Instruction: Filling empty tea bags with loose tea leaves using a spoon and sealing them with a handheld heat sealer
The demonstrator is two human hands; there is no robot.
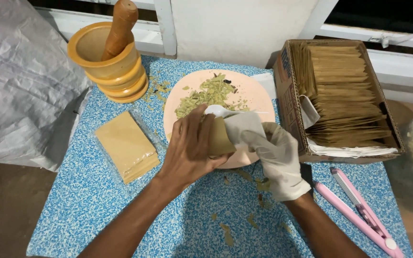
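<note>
left hand (192,148) holds tan sachet (220,138) | gloved right hand (273,153) (white spoon (223,111))

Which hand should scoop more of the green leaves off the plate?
Probably the right hand: gloved, it holds the white spoon at the crushed leaves on the pink plate. The bare left hand grips the brown packet.

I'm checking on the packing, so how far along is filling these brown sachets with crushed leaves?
Done, it seems: a cardboard box packed with brown sachets. In hand: the left hand holds one sachet while the gloved right hand works a white spoon. Left: crushed leaves on the pink plate, a stack of flat sachets.
</note>
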